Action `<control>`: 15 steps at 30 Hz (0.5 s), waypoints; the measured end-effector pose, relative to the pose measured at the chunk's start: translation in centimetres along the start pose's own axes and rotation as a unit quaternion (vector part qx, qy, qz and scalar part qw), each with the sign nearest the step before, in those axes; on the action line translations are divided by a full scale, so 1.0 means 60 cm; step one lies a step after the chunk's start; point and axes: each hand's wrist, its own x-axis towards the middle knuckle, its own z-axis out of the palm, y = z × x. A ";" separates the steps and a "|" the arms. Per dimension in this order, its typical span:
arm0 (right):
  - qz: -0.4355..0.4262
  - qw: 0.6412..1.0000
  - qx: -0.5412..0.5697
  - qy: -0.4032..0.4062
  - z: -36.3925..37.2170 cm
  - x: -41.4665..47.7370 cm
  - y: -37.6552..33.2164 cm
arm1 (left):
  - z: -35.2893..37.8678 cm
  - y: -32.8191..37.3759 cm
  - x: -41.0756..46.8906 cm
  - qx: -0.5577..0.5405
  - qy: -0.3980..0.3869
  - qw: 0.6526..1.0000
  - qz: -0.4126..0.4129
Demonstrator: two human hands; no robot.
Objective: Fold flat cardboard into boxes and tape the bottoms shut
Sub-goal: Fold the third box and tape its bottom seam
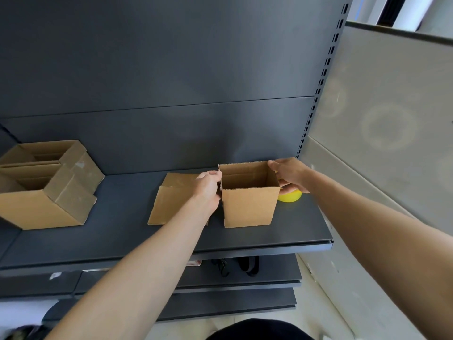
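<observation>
Cardboard box [247, 207] between left hand [208, 190] and right hand [289, 175], each apparently clasping wall.

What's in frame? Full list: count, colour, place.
open box: 1, brown, upright on shelf, centre-right, between both hands
flat cardboard: small pile, brown, on shelf left of open box
folded boxes: at least 2, brown, shelf far left
tape roll: 1, yellow, behind open box's right side, partly hidden
shelf: 1, dark grey
left hand: fingers grip open box's left wall
right hand: fingers grip its right wall
</observation>
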 end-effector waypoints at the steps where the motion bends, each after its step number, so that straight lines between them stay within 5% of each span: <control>1: 0.000 1.000 0.000 -0.003 -0.002 0.000 0.003 | 0.000 -0.002 0.000 0.009 -0.006 1.000 -0.002; 15: 0.007 0.997 0.054 -0.050 -0.017 0.001 0.011 | -0.013 -0.011 0.009 -0.027 -0.073 0.997 -0.012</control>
